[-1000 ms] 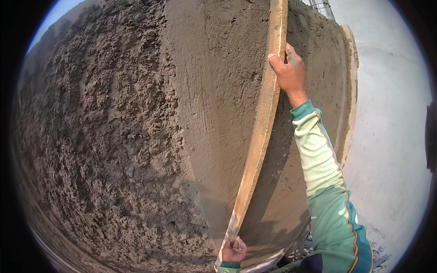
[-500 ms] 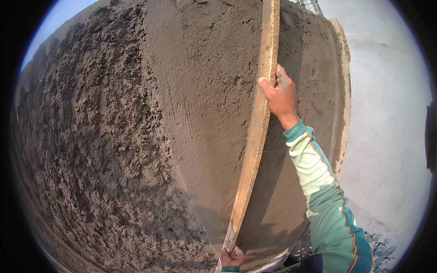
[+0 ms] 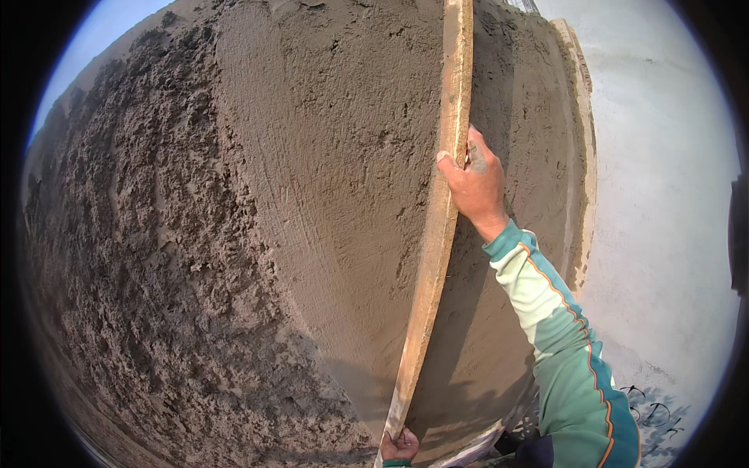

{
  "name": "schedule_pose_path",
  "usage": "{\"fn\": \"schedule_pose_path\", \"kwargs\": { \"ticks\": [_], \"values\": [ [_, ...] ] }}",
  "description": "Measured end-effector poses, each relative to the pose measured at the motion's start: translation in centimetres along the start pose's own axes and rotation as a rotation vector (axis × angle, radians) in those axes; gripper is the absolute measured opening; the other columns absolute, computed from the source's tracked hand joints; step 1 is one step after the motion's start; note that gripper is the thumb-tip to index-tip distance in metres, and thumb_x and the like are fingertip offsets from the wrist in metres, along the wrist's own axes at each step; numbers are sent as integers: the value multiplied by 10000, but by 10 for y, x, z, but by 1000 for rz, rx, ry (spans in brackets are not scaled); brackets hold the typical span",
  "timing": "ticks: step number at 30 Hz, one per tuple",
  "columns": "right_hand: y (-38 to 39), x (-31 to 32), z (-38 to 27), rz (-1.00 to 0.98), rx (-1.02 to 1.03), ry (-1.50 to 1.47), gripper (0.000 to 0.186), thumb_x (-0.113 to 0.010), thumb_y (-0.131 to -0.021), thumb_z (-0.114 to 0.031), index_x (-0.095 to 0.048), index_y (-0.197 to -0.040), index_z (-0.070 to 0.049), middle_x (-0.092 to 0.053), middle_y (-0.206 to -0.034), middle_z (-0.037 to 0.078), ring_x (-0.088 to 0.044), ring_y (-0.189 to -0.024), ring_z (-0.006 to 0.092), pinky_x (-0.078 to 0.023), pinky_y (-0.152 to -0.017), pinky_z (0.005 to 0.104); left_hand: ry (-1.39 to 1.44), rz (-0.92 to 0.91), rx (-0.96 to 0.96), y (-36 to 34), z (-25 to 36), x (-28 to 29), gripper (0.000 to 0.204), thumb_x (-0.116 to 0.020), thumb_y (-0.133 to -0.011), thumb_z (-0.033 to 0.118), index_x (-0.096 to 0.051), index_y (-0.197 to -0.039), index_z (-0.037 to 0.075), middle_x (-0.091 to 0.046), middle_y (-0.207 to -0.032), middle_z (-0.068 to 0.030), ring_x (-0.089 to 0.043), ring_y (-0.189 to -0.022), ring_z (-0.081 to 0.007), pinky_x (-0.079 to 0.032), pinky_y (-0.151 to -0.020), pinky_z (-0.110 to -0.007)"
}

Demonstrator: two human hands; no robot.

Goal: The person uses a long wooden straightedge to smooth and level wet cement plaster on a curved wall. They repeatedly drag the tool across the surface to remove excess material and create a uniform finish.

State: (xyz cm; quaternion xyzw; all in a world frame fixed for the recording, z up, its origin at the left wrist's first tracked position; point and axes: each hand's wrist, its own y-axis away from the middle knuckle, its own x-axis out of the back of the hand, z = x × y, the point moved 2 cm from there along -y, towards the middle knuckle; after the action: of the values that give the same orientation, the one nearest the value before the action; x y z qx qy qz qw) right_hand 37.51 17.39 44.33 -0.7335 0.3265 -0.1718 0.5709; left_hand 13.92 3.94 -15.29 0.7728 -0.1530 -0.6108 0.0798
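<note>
Though partly out of sight, right (image 3: 479,187) and left hands (image 3: 401,447) tight around a wooden board (image 3: 434,265), top out-of-frame.

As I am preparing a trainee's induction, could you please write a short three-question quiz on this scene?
1. Which hand grips the board higher in the picture?
2. True or false: the right sleeve has an orange stripe.
3. The roughest area of the brown wall lies: A) left of the board; B) right of the board.

Key: 1. The right hand. 2. True. 3. A.
</note>
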Motion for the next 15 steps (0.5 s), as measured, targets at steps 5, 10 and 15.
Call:
{"fn": "schedule_pose_path", "kwargs": {
  "ticks": [5, 10, 15],
  "values": [
    [-45, 21, 29, -20, -75, -108, 417, -639, -764, -315, -598, -1095, -63, -679, -923, 164, -655, -885, 333, -489, -797, 416, -152, 37, -29, 21, -40, -43, 379, -427, -970, 334, -502, -1219, 58, -589, -1180, -103, -565, -986, -228, -481, -860, -359],
    [-102, 51, 56, 10, -133, 31, 400, -611, -786, -338, -616, -1058, -44, -686, -849, 160, -665, -810, 324, -505, -735, 419, -203, 69, 28, 21, -72, -73, 397, -401, -984, 362, -504, -1199, 45, -616, -1063, -97, -567, -972, -236, -490, -837, -369],
    [19, 21, 34, -28, -52, -120, 526, -634, -771, -306, -543, -1203, -19, -671, -989, 178, -647, -936, 347, -484, -835, 406, -130, 167, -92, 4, -1, 0, 375, -451, -946, 356, -550, -1154, 60, -630, -1071, -126, -601, -933, -270, -505, -788, -403]
  ]
}}
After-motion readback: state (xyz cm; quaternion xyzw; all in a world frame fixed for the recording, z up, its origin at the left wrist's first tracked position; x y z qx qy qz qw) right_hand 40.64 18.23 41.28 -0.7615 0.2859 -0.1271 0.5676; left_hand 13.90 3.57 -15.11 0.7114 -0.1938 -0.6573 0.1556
